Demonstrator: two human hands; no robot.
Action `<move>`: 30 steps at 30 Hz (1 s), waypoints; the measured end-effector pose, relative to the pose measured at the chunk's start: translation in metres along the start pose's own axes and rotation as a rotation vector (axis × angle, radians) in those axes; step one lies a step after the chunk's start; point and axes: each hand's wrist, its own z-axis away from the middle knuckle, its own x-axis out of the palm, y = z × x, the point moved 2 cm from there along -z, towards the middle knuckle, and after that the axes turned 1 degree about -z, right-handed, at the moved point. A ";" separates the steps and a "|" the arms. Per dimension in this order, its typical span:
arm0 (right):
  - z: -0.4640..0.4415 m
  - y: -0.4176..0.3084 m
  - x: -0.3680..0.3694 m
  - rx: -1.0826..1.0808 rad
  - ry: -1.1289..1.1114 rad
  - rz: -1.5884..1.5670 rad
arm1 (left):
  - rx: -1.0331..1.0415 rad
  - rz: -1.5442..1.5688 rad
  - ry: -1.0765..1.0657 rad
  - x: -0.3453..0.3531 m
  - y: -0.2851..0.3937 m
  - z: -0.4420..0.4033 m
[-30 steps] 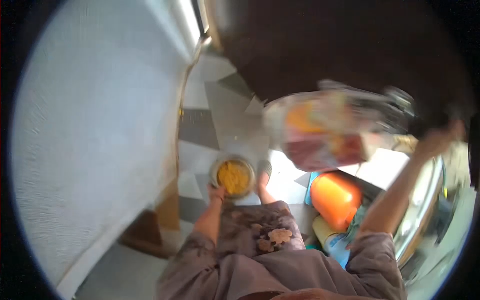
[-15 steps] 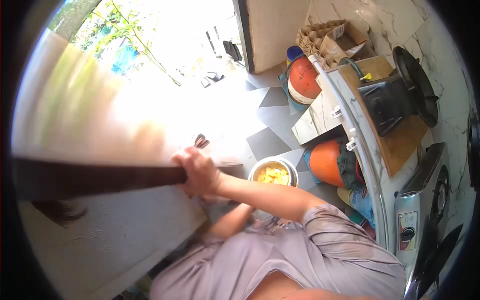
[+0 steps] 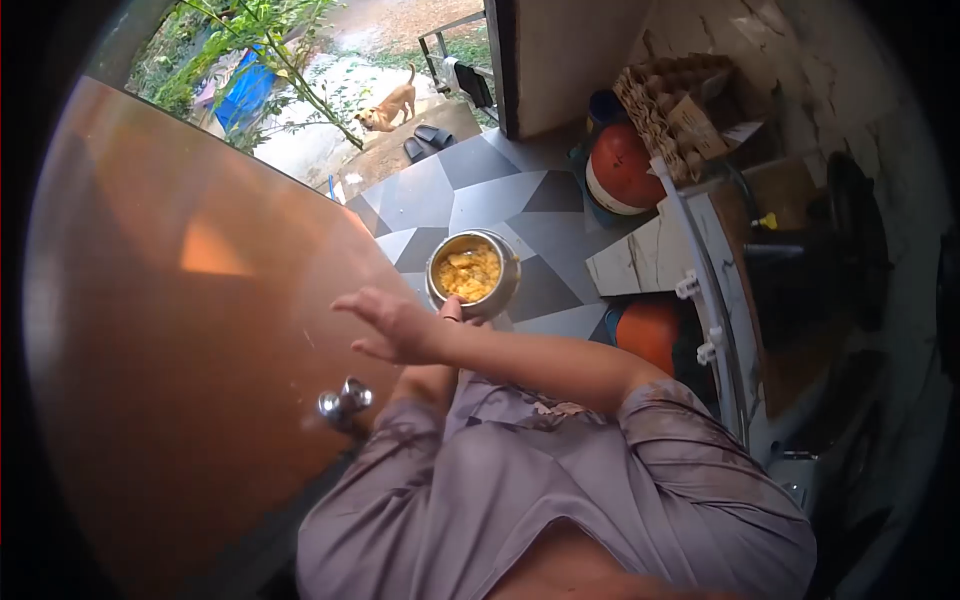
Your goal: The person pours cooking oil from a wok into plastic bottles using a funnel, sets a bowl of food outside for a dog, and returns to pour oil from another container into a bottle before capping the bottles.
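My right hand (image 3: 395, 328) reaches across my body to the left, its fingers stretched out and apart, with nothing in them. It is in front of the brown door (image 3: 200, 330), whose round metal doorknob (image 3: 345, 400) sits just below it. My left hand (image 3: 460, 312) passes under my right forearm and grips the near rim of a metal pot (image 3: 510, 270). Only some of its fingers show. Inside the pot lie yellow, chunky food pieces (image 3: 468, 274).
Grey patterned floor tiles (image 3: 410, 205) lead to a doorway with black slippers (image 3: 428, 142) and a tan dog (image 3: 390, 108) outside. On the right are a red ball-shaped container (image 3: 625, 165), egg trays (image 3: 680, 90), a white pipe rail (image 3: 700, 250) and an orange container (image 3: 648, 335).
My right hand has let go of the door's edge, and the door has swung so its brown face shows. The pot has shifted up and left in view. The outdoors looks less bright.
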 end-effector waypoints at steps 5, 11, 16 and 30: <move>0.006 0.113 -0.082 0.425 0.214 0.105 | -0.035 0.084 -0.043 0.011 0.064 -0.105; 0.024 0.226 -0.197 0.882 0.443 0.275 | -0.111 0.185 0.070 0.032 0.157 -0.156; -0.052 0.310 -0.286 0.678 0.915 0.076 | -0.156 0.169 0.002 0.062 0.231 -0.159; -0.202 0.406 -0.444 0.132 0.882 1.018 | -0.326 0.435 -0.016 0.172 0.376 -0.325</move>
